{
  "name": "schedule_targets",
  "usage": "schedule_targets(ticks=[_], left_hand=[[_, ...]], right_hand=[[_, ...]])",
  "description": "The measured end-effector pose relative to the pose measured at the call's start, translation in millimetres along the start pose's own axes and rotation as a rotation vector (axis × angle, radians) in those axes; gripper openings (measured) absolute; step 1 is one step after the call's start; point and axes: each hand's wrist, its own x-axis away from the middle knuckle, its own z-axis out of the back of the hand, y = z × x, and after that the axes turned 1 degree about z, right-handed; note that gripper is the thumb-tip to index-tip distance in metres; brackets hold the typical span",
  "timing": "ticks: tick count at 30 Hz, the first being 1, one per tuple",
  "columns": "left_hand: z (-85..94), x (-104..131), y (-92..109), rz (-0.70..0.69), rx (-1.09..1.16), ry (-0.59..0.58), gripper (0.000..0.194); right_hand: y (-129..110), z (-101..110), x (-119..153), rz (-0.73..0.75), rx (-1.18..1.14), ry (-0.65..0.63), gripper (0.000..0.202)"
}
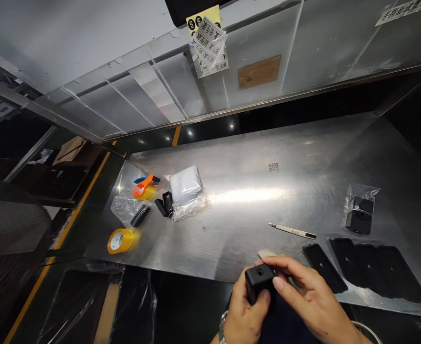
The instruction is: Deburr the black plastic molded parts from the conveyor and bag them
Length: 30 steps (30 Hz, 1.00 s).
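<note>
My left hand [248,306] is wrapped round a black plastic housing [259,274] with a round hole in its end face, held above the table's front edge. The thumb and fingers of my right hand [303,296] close on the housing's right side and top edge. Just beyond those fingertips a small pale piece [266,253] shows; I cannot tell what it is. Right of my hands lies a single flat black part [325,267], beside several similar flat black parts [378,272] in an overlapping row. A craft knife [292,231] marked A26 lies beyond my right hand.
On the metal table [239,229], a bagged black part [361,215] lies at the right. At the left are a yellow tape roll [120,241], an orange tape dispenser [144,186], small black pieces [165,204] and a stack of clear bags [186,185]. A clear panel [260,48] stands behind.
</note>
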Motion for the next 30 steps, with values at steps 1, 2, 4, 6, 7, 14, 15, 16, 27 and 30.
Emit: schedule_targets(ticks=[1,2,4,6,7,14,15,16,27,30], left_hand=[[-0.5,-0.1,-0.9,-0.008,-0.071,0.031,0.025],[-0.6,-0.2,-1.5,-0.013,-0.134,0.051,0.021],[0.1,-0.4,-1.4,-0.014,-0.228,0.066,0.018],[1.5,-0.7,-0.3,-0.008,-0.301,0.069,0.016],[2.4,-0.8,0.2,-0.011,-0.332,0.068,0.014],[6.0,0.1,-1.2,-0.098,-0.448,0.017,0.009],[6.4,0.0,-1.1,-0.105,-0.458,0.005,0.01],[6.8,-0.3,-0.7,-0.112,-0.47,-0.005,0.011],[11.4,-3.5,3.7,-0.172,-0.534,-0.03,0.012],[12.7,-3.3,1.3,-0.163,-0.521,-0.032,0.013]], right_hand=[[0.9,0.1,1.2,-0.031,-0.021,-0.027,0.029],[1.5,0.3,2.0,-0.062,-0.055,-0.059,0.031],[1.3,0.7,1.8,-0.133,-0.13,-0.111,0.035],[-1.0,1.1,-0.2,-0.215,-0.194,-0.138,0.039],[-2.8,1.3,-1.6,-0.256,-0.22,-0.146,0.04],[-17.9,6.4,-8.7,-0.358,-0.344,-0.266,0.029],[-19.3,7.5,-8.7,-0.374,-0.367,-0.272,0.028],[-20.5,8.5,-8.7,-0.395,-0.391,-0.277,0.028],[-18.3,8.5,-8.8,-0.411,-0.461,-0.285,0.021],[-16.3,9.3,-8.3,-0.44,-0.466,-0.31,0.02]])
